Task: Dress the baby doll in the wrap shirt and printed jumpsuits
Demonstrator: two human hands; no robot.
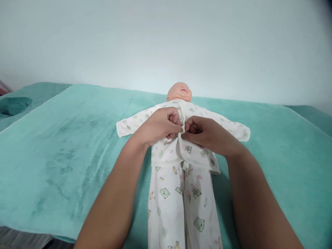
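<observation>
A baby doll [179,91] lies on its back, its head toward the wall. It wears a white baby jacket [166,152] printed with small bears, sleeves spread to both sides, and matching trousers [167,204]. My left hand [166,122] pinches the jacket's front edge at mid-chest between thumb and fingers. Close against it, my right hand [203,133] pinches the other front edge. The fingertips almost meet at the front opening and cover whatever fastener may be there. Below my hands the two front edges part slightly near the hem.
A turquoise plush cover [77,155] is spread beneath the doll. A pale wall [155,41] rises behind it. At the far left, the cover has a dark opening [15,105]. Dark flooring [23,238] shows at the lower left.
</observation>
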